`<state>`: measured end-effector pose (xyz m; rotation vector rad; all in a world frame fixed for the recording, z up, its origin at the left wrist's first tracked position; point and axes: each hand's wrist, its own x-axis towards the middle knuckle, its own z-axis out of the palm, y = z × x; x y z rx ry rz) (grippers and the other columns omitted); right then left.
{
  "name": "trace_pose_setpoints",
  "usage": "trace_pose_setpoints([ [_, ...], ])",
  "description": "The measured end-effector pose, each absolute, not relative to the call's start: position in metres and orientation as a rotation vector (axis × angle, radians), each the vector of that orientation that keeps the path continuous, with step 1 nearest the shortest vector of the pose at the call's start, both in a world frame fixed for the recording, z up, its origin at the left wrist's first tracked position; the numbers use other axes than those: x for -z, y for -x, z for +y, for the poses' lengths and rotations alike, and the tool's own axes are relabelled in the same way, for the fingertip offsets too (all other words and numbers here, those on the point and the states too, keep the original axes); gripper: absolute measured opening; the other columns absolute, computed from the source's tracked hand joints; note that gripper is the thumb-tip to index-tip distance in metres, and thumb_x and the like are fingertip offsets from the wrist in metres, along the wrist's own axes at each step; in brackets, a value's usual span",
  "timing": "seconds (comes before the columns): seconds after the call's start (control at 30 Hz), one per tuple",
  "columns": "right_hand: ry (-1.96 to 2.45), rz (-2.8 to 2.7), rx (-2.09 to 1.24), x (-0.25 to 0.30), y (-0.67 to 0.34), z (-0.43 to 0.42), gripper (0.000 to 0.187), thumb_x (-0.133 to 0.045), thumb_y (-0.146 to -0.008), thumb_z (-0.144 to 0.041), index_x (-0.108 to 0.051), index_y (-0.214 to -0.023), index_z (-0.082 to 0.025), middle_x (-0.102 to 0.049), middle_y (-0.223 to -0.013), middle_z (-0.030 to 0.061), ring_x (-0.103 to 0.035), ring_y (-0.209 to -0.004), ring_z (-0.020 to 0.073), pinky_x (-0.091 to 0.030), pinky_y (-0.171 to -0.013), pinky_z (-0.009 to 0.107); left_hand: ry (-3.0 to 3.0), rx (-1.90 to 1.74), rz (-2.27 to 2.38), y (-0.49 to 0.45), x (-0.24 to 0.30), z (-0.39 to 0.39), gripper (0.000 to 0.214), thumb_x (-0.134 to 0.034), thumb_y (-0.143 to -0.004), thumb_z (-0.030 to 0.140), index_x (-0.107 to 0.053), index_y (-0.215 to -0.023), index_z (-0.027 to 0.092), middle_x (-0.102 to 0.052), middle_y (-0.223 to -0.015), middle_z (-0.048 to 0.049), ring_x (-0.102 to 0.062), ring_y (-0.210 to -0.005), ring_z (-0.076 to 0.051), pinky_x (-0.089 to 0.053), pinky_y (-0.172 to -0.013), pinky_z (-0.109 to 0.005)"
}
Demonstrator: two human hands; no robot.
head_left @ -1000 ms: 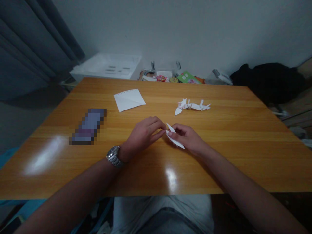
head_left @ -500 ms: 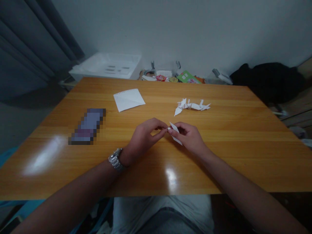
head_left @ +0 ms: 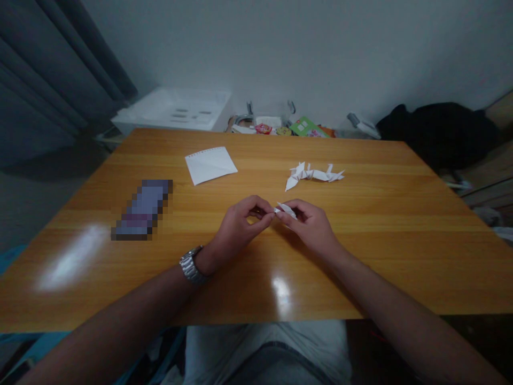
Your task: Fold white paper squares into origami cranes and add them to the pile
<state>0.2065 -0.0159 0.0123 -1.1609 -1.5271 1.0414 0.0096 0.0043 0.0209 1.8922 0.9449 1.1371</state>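
Between my hands, just above the wooden table, is a small piece of folded white paper (head_left: 287, 209). My left hand (head_left: 245, 218) pinches its left tip between thumb and forefinger. My right hand (head_left: 311, 220) is closed on the paper's body, thumb in front, and its fingers hide part of the folds. Beyond my right hand lies a white origami figure (head_left: 318, 175), long and jointed with several pointed ends. A flat white sheet of paper (head_left: 211, 166) with a perforated edge rests farther back, left of the figure.
A blurred-out phone-like device (head_left: 142, 208) lies on the left of the wooden table (head_left: 385, 256). Behind the far edge stand a white plastic tub (head_left: 176, 109) and assorted packets with a green booklet (head_left: 306, 127). A black cloth heap (head_left: 436, 128) sits at the right.
The folded paper has turned in my fingers: its long flat edge no longer sticks out below my right thumb, and it looks more compact. Both hands stay in nearly the same place.
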Motion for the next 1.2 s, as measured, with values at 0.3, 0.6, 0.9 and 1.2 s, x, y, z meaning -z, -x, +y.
trace_pose_setpoints([
  [0.3,1.152,-1.539,-1.032,-0.0119,-0.2046,-0.0168,0.026,-0.075,-0.087,-0.045,-0.071,-0.096,-0.021,-0.072,-0.090,0.0042,-0.063,-0.082,0.0193,-0.049,-0.075,0.032,-2.014,-1.094,0.992,-0.0077,-0.0213,0.0035,0.008,-0.069,-0.091,0.026,-0.064,-0.093,0.019,-0.070,-0.086,-0.0009,-0.066,-0.078,-0.012,-0.055,-0.073,-0.024],
  [0.6,1.140,-1.532,-1.040,-0.0105,-0.2046,-0.0159,0.025,-0.072,-0.089,-0.047,-0.070,-0.093,-0.022,-0.068,-0.087,0.0028,-0.060,-0.079,0.0184,-0.046,-0.072,0.031,-1.835,-1.078,0.908,-0.0116,-0.0238,0.0038,0.015,-0.070,-0.090,0.030,-0.061,-0.093,0.018,-0.071,-0.087,-0.0024,-0.068,-0.078,-0.013,-0.057,-0.071,-0.024],
  [0.9,1.112,-1.538,-1.077,-0.0105,-0.2034,-0.0157,0.026,-0.069,-0.090,-0.049,-0.066,-0.092,-0.023,-0.063,-0.083,0.0019,-0.056,-0.077,0.0183,-0.044,-0.070,0.031,-1.867,-1.073,0.918,-0.0102,-0.0242,0.0043,0.013,-0.070,-0.090,0.028,-0.062,-0.093,0.018,-0.070,-0.086,-0.0019,-0.067,-0.077,-0.012,-0.056,-0.069,-0.023],
  [1.2,1.080,-1.610,-1.031,-0.0127,-0.2054,-0.0161,0.023,-0.064,-0.095,-0.046,-0.063,-0.091,-0.024,-0.059,-0.085,0.0021,-0.053,-0.079,0.0186,-0.042,-0.073,0.032,-1.913,-1.058,0.951,-0.0093,-0.0233,0.0038,0.013,-0.071,-0.091,0.028,-0.064,-0.094,0.019,-0.070,-0.085,-0.0013,-0.066,-0.077,-0.012,-0.055,-0.071,-0.023],
])
